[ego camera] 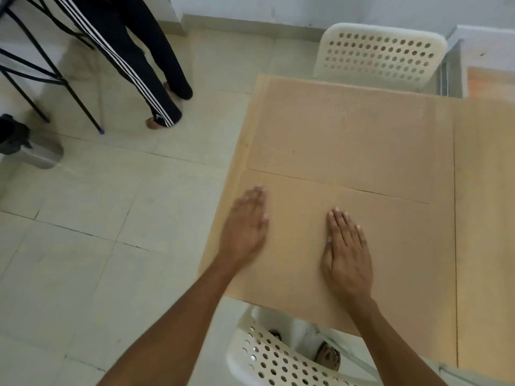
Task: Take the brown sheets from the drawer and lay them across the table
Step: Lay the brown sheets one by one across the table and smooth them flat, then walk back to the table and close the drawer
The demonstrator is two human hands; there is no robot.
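Pressing: both hands lie palm down on the near brown sheet, lower centre of the frame.
Left hand (246,224): flat, fingers extended and together, gripping nothing; it sits near the sheet's left edge and is blurred.
Right hand (347,253): flat, fingers extended and close together, thumb tucked alongside; clamped on nothing, palm resting on the sheet surface.
Near sheet (395,263): plain brown board, lower centre, its near edge overhanging the table toward the camera.
Far sheet (354,140): brown board with a fine grid of small holes, centre to upper right; it meets the near sheet along a thin dark seam running slightly downhill to the right.
Right sheet (486,218): third brown panel along the right edge of the frame, divided from the other two by a straight vertical seam.
Table (452,68): almost wholly covered; only a grey metal edge shows at upper right.
Chairs: one white perforated chair (381,52) beyond the far sheet, another (267,358) below the near sheet's edge.
Bystander (156,79): legs in black striped trousers, upper left, on the tiled floor (83,218).
Drawer: cannot tell; not identifiable.
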